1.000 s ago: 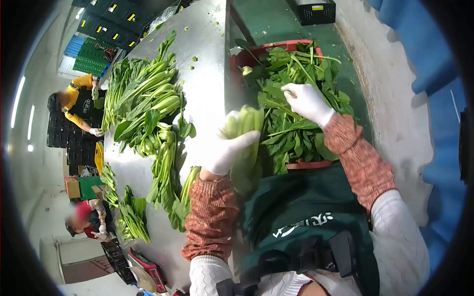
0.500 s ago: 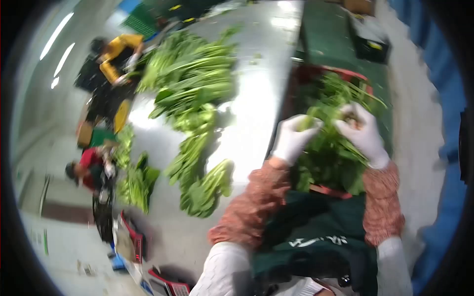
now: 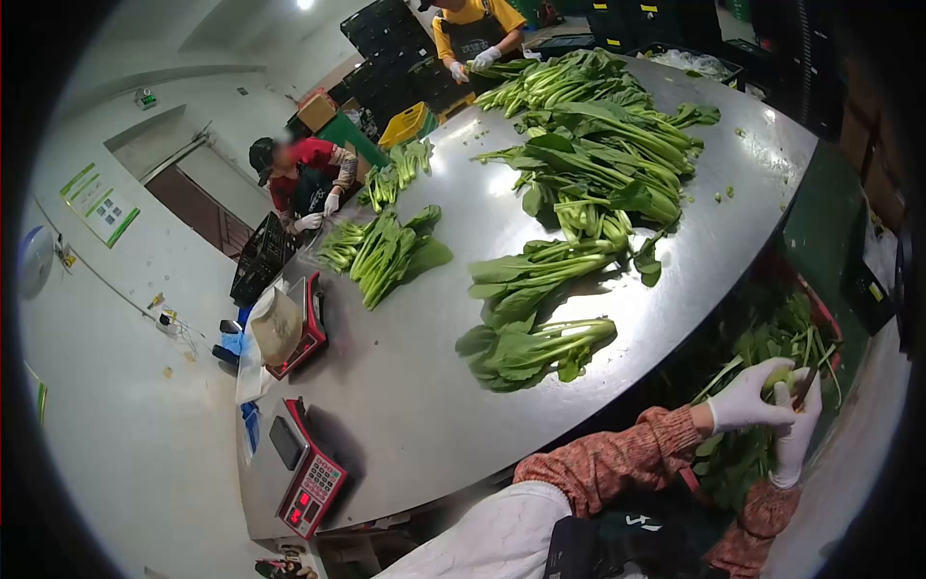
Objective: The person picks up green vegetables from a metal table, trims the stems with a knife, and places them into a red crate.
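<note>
My left hand point(image 3: 752, 399) is closed round a leafy green point(image 3: 777, 377), whose pale stem end shows at the fingertips. Right beside it, my right hand point(image 3: 795, 434) is closed too, against a thin brownish thing too small to make out. Both white-gloved hands are close together over a red-rimmed crate point(image 3: 823, 307) of loose greens point(image 3: 743, 461). On the metal table to the left, bunches of leafy greens point(image 3: 608, 164) lie in a long row, the nearest bunch point(image 3: 535, 349) a little apart.
Two red scales point(image 3: 313, 482) stand on the near left of the metal table point(image 3: 415, 434), one bearing a pale bag point(image 3: 276, 326). Across it, a person in red point(image 3: 307, 183) and a person in yellow point(image 3: 477, 34) stand near more greens point(image 3: 386, 253).
My view has swung left and up, so the hands now appear at the lower right. My hands have come together from slightly apart, over the crate.
</note>
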`<state>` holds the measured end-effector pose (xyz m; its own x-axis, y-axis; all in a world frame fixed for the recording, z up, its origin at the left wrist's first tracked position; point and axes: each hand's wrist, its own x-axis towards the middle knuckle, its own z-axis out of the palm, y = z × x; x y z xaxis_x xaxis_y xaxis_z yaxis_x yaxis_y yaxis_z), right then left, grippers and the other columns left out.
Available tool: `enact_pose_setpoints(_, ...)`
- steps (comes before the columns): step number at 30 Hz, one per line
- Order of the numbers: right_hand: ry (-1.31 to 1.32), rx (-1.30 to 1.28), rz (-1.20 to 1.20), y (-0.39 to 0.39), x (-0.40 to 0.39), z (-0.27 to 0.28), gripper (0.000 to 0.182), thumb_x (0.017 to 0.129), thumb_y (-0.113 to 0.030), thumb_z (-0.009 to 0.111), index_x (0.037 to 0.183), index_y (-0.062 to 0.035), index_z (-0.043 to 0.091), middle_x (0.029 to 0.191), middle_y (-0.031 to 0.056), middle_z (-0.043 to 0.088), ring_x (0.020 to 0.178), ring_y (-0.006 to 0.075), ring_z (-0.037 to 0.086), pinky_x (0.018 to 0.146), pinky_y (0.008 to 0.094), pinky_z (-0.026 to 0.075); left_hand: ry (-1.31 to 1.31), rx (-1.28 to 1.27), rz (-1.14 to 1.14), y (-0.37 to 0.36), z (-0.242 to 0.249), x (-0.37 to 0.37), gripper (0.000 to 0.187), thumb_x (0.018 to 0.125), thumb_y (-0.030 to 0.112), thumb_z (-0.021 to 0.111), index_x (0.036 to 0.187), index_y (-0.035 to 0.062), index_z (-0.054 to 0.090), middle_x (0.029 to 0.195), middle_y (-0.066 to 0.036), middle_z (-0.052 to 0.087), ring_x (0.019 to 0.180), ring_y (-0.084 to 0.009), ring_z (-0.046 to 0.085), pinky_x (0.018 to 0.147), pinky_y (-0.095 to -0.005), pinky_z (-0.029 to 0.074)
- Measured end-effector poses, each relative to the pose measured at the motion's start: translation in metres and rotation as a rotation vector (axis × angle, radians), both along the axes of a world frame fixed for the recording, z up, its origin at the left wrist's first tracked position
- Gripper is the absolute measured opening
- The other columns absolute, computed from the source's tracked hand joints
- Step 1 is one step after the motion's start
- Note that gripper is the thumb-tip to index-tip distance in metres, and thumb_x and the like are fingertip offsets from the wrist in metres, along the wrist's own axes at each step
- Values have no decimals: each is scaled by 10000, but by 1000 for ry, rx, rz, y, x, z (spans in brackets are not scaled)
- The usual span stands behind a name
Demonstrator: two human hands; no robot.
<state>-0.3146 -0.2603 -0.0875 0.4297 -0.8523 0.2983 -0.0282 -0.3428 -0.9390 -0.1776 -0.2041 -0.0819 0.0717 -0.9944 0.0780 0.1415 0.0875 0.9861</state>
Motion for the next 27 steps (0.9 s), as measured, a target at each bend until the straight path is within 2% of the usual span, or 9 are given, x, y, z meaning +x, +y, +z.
enact_pose_setpoints(2,31,66,50,7,4,5,237,903,-219,695,971,-45,549,825,-40,494,742,55,436,656,222,360,89,-20,-128,6,3,7,737,701,234,819,1304,-20,479,1149,-71,602,1062,-130,560,959,-284,440)
enact_pose_setpoints(3,30,69,54,10,6,4,255,895,-248,707,948,-45,562,794,-51,500,716,49,431,638,219,356,91,-18,-106,10,-1,8,702,693,222,827,1274,-13,512,1123,-58,613,1040,-117,565,953,-281,441)
enact_pose_setpoints(6,78,120,93,17,7,4,267,886,-259,719,946,-48,566,804,-53,505,714,42,419,627,210,340,55,-18,-158,21,-1,18,706,686,214,837,1277,-6,519,1136,-52,612,1050,-120,564,956,-281,443)
enact_pose_setpoints(13,18,166,80,27,6,-1,190,883,-162,710,957,-46,579,823,-61,511,704,27,395,619,204,329,186,-23,-148,32,-10,21,677,643,192,856,1226,-7,576,1113,-41,642,1010,-111,572,927,-281,456)
enact_pose_setpoints(19,-35,269,90,38,4,1,194,897,-119,694,1022,-13,589,910,-12,588,796,52,519,722,215,424,76,0,-167,37,-16,23,485,658,165,835,1064,-8,633,939,-49,671,879,-103,579,825,-261,472)
enact_pose_setpoints(20,-17,199,119,36,1,-2,215,918,-134,672,1061,6,595,952,19,611,855,82,554,777,238,446,60,1,-141,42,-9,23,430,688,160,802,1040,-14,628,906,-47,662,841,-89,569,783,-256,476)
enact_pose_setpoints(22,-25,205,63,36,2,-3,229,951,-133,623,1118,22,600,960,34,613,862,91,548,785,251,442,-76,16,-120,38,-21,23,376,728,153,761,1041,-11,632,888,-28,649,814,-84,562,752,-257,474)
enact_pose_setpoints(25,13,133,-100,36,4,2,242,977,-126,577,1160,30,601,953,36,609,861,96,539,795,255,434,-22,67,-6,41,-25,23,281,777,144,724,1003,2,636,858,-7,625,793,-79,549,736,-257,469)
enact_pose_setpoints(27,20,155,-101,30,-3,-6,246,981,-117,565,1177,28,601,947,35,605,849,95,534,791,250,430,158,85,52,41,-22,25,231,797,141,710,974,13,634,857,-2,627,793,-76,552,739,-252,467)
